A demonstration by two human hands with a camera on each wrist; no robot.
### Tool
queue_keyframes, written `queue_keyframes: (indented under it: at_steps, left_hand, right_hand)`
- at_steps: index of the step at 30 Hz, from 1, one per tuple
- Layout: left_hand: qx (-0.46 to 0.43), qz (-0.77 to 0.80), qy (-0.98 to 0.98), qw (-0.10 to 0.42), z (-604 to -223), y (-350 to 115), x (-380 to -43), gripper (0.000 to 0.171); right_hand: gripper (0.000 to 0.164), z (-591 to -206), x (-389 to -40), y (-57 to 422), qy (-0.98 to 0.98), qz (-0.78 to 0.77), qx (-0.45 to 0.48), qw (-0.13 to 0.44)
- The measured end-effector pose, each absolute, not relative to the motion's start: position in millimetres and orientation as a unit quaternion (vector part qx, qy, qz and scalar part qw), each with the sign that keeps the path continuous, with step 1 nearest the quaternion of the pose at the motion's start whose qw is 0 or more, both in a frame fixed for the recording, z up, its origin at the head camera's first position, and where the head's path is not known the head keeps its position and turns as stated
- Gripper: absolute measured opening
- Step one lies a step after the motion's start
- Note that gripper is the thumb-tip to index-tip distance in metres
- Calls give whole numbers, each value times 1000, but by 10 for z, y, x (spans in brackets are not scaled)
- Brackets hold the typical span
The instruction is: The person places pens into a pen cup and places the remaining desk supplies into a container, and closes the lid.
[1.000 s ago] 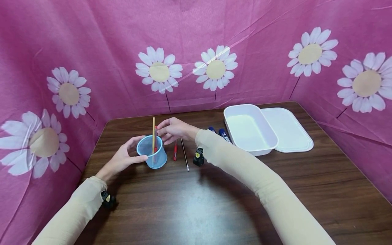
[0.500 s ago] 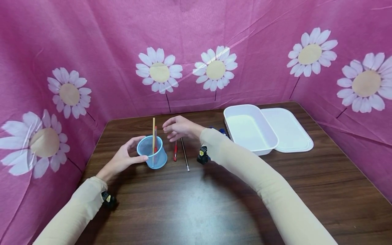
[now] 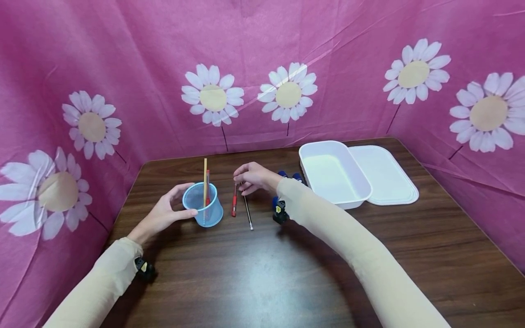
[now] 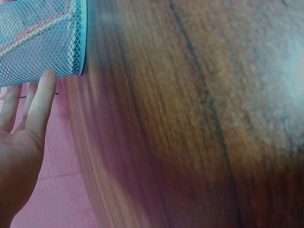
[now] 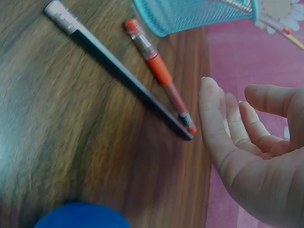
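Note:
My left hand (image 3: 164, 210) holds a light blue mesh pencil cup (image 3: 213, 215), thumb across its near side and fingers on its far left side. A yellow stick-like pencil (image 3: 205, 171) and a red pen (image 3: 208, 177) stand upright in the cup. Right of it, a second red pen (image 3: 234, 205) and a dark pencil (image 3: 248, 215) with a pale eraser end lie on the table. Over their far ends hovers my right hand (image 3: 257, 176). Its fingers are loosely bent, with a gap to the thumb and nothing between them, as the right wrist view shows.
A white plastic box (image 3: 336, 201) stands at the back right, its flat white lid (image 3: 395, 180) behind it. Blue-capped items (image 3: 297, 176) lie left of the box, partly covered by my right arm. A pink flowered curtain (image 3: 250, 41) hangs beyond the wooden table (image 3: 197, 273).
My right hand has let go of the red pen in the cup and moved right, over the pen and pencil on the table. My left hand stays on the cup.

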State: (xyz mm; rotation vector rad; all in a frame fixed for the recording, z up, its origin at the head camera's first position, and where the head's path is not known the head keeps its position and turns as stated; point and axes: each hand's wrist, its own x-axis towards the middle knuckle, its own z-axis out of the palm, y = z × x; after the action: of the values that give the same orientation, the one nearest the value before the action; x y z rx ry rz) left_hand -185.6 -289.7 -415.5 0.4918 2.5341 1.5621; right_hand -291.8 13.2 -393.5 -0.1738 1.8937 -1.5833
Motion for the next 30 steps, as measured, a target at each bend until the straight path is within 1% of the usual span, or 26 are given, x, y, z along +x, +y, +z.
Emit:
queue_keyframes:
  at_steps: [3,5,11,14,30]
  left_hand:
    - [161,515,840,64,-4157,-2902,-1861,73]
    - [161,515,840,64,-4159,-2904,-1864,73]
    - [165,516,839,62,-4164,-2907,-1866,73]
    - [169,516,837,60,-4168,-2908,-1867,72]
    - [178,519,834,56,-4197,-2916,-1883,72]
  right_hand:
    - [31,-3986,-2921,157,730,-601,-55,320]
    - [31,-4011,-2919,166,732,-600,-51,318]
    - [52,-4066,-2898,154,741,-597,-40,306]
    - [57,-4095,-2888,139,749,-589,-36,299]
    - [64,-4195,-2861,60,788,-541,-46,291]
